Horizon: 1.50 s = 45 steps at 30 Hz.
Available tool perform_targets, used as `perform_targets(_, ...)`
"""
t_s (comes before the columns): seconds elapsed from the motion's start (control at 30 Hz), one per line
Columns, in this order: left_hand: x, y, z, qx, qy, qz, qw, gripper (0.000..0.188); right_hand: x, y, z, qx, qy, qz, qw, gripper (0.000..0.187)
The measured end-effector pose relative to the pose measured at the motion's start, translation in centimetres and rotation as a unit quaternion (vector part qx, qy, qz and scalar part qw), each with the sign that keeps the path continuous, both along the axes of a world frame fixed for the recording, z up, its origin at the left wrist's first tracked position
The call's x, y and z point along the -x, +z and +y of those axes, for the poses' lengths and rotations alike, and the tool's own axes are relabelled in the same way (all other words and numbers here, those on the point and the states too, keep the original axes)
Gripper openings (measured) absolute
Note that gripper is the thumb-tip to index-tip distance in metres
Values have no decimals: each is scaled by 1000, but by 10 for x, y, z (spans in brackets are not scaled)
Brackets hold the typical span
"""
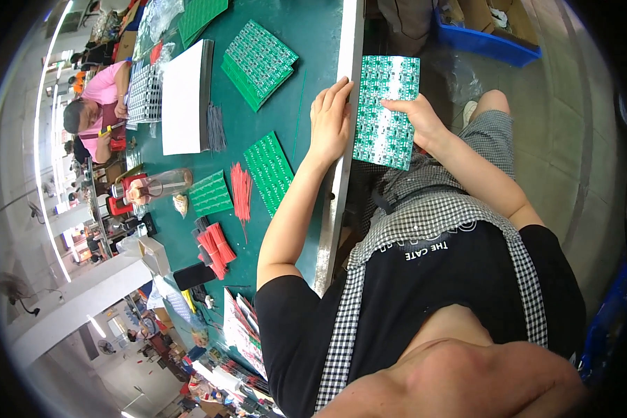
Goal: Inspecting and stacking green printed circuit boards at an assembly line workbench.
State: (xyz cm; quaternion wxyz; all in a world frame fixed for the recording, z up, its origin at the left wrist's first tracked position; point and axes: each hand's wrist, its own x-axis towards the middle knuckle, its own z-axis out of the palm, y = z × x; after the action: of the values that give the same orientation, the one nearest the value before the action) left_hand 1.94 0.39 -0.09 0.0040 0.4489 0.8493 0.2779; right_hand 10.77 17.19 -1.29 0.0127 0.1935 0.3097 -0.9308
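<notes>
My right hand (425, 124) grips a green circuit board panel (386, 143) by its right edge, thumb on top and the other fingers hidden beneath. The panel, covered with rows of small white-and-green circuits, is beside the pale table edge (343, 139), over my lap. My left hand (329, 120) lies on that edge, fingers stretched out and holding nothing that I can see; its fingertips are close to the panel's left side. On the green table, left of my left hand, are a stack of similar panels (258, 61) and a single green panel (269, 171).
Bundles of red wires (241, 191), dark wires (217, 129), a white stack (184, 97), a smaller green panel (211, 193) and a black phone (194, 276) lie on the table. A co-worker in pink (104, 83) sits across. A blue bin (491, 43) stands on the floor at upper right.
</notes>
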Motion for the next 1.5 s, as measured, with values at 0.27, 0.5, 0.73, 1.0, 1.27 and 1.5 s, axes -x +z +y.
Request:
perform_targets(0.27,-3,-5,4,8,24,-10,1000,47,6,21,-3,-103,12,-35,994,24)
perform_targets(0.5,-3,-6,6,-5,28,-2,1000,45,9,37,-9,-144,-21,-92,985,22)
perform_targets(0.73,-6,-7,10,-3,41,22,999,45,13,44,-5,-159,10,-67,985,22)
perform_targets(1.0,-7,-9,11,-6,29,37,999,46,17,57,-5,-187,37,-105,976,27)
perform_targets(1.27,-4,-8,12,-5,22,38,999,49,-6,43,2,96,62,-39,993,25)
perform_targets(1.5,-6,-8,12,-4,28,36,999,48,-10,40,-6,42,108,21,993,37)
